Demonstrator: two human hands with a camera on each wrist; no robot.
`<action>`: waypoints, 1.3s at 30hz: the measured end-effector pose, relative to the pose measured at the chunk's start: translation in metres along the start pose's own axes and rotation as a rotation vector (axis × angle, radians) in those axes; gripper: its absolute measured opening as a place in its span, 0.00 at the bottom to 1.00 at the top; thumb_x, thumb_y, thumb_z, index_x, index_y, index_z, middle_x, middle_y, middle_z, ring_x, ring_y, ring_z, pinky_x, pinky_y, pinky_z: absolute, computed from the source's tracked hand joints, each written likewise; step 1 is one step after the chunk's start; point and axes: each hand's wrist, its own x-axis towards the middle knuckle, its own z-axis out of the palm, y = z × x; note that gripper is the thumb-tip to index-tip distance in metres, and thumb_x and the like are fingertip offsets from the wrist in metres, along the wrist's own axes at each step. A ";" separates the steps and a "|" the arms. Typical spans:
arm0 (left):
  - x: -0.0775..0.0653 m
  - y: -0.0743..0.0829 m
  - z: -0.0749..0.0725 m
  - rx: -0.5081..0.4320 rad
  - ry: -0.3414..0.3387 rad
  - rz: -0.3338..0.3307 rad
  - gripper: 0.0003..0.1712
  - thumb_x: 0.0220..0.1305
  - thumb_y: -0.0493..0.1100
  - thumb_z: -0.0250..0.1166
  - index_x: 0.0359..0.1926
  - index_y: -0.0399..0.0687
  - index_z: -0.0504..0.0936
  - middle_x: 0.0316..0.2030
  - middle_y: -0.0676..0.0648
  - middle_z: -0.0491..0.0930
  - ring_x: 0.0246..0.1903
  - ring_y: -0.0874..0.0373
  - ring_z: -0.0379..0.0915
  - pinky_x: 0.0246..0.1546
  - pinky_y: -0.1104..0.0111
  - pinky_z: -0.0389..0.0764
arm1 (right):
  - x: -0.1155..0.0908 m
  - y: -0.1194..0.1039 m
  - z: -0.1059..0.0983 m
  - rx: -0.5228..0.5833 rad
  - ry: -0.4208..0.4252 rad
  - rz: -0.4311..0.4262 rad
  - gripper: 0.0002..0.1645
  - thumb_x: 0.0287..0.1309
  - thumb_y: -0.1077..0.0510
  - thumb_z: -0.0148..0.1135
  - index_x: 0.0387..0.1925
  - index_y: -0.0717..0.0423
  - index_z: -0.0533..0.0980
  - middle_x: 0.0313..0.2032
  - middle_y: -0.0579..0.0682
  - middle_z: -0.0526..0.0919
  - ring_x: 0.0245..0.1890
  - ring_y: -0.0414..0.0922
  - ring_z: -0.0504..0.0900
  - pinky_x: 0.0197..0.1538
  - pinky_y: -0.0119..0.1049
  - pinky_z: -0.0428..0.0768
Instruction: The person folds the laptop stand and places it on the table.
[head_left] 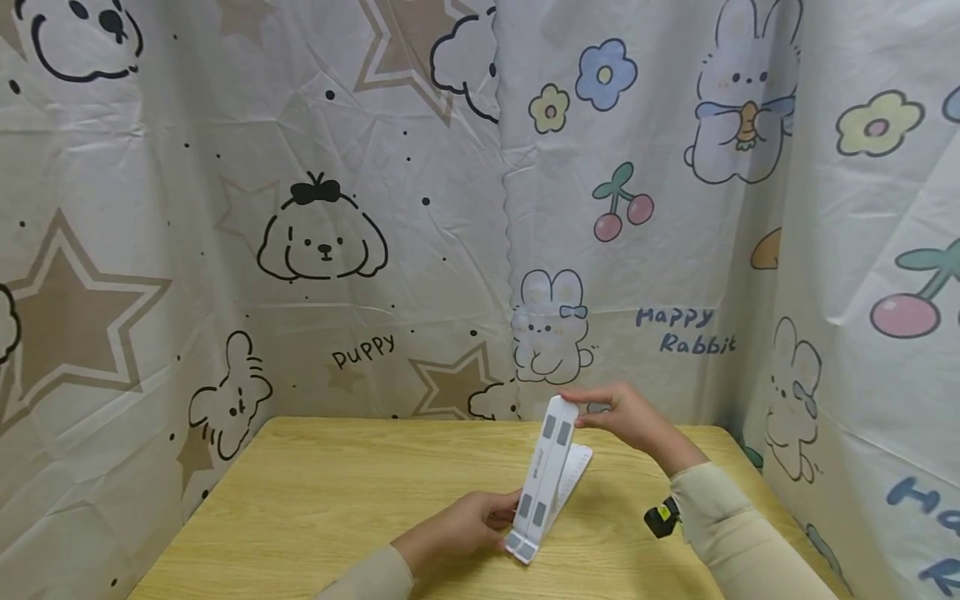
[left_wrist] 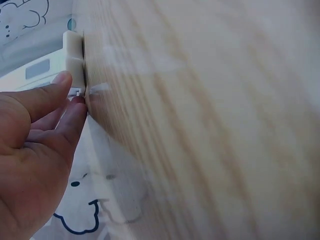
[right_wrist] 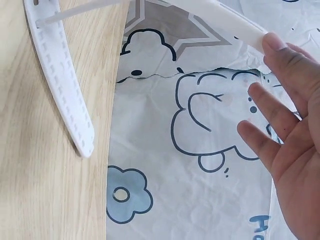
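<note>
Head view shows a white plastic folding stand propped on the wooden table, its long panel bearing grey rectangular pads, a notched base strip behind. Left hand fingertips pinch its lower end; right hand fingers, extended, touch its top edge.
</note>
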 end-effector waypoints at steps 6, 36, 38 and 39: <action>0.000 0.001 0.004 0.018 0.058 -0.001 0.44 0.53 0.20 0.69 0.70 0.50 0.75 0.63 0.47 0.81 0.53 0.55 0.83 0.54 0.67 0.85 | -0.007 0.003 -0.006 -0.047 0.026 0.000 0.28 0.57 0.57 0.75 0.60 0.44 0.82 0.62 0.47 0.82 0.66 0.58 0.77 0.67 0.60 0.75; 0.007 -0.003 -0.004 -0.015 0.103 -0.016 0.31 0.50 0.21 0.73 0.58 0.40 0.85 0.52 0.45 0.87 0.45 0.55 0.86 0.46 0.69 0.87 | -0.018 0.008 -0.032 -0.012 -0.132 0.042 0.30 0.56 0.52 0.76 0.62 0.45 0.81 0.65 0.52 0.79 0.63 0.57 0.80 0.64 0.58 0.79; 0.008 -0.003 -0.004 -0.007 0.107 -0.026 0.30 0.51 0.21 0.72 0.57 0.39 0.85 0.52 0.45 0.87 0.45 0.55 0.87 0.46 0.69 0.87 | -0.021 0.008 -0.033 -0.013 -0.120 0.062 0.30 0.55 0.50 0.76 0.61 0.44 0.81 0.66 0.52 0.78 0.64 0.59 0.78 0.64 0.59 0.78; 0.008 -0.003 -0.004 -0.001 0.109 -0.028 0.30 0.51 0.22 0.72 0.57 0.38 0.85 0.52 0.46 0.87 0.45 0.55 0.86 0.46 0.69 0.87 | -0.023 0.008 -0.033 -0.009 -0.116 0.071 0.30 0.55 0.50 0.77 0.61 0.44 0.82 0.66 0.52 0.78 0.64 0.59 0.78 0.64 0.59 0.78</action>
